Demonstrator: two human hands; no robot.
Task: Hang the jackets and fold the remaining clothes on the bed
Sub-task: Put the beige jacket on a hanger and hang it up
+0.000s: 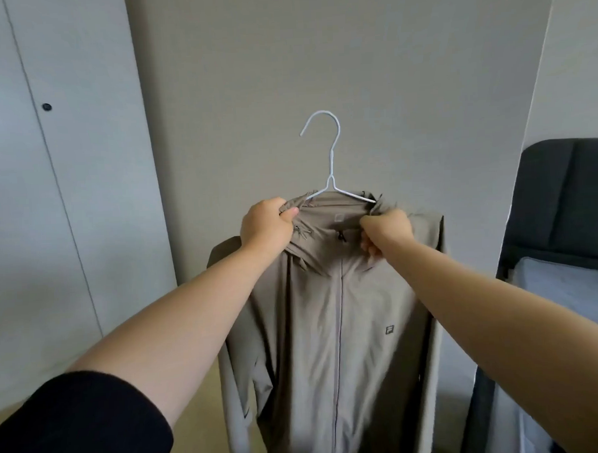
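I see a tan zip-up jacket (329, 327) held up in the air in front of a plain gray wall (317, 54). It is on a thin white wire hanger (332, 163). The hanger's arms go inside the neck of the jacket, and its hook sticks up in the air with the wall behind it.

My left hand (265, 224) grips the jacket at the left side of the collar. Its fingers are curled in tight, and the thumb pinches a bunch of cloth against them. My right hand (387, 231) grips the right side of the collar. Its fingers are curled round the cloth too, like a fist. Both arms reach out far. The left arm has a black sleeve (80, 424) pushed up near the elbow.

The front of the jacket faces me. The zipper (339, 327) runs down the middle and looks closed. There is a small dark square logo (390, 330) on the chest, on my right side. The hood folds down round the neck. The sleeves hang down at both sides, and the bottom of the jacket goes out of view.

On the left are tall pale wardrobe doors (15, 204) with a small dark round spot (47, 107) on one. On the right is the bed, with a dark headboard (563, 194) and a light gray mattress (567, 283). The jacket hangs between the doors and the bed, not touching either. A bit of pale floor (202, 401) shows below my left arm.
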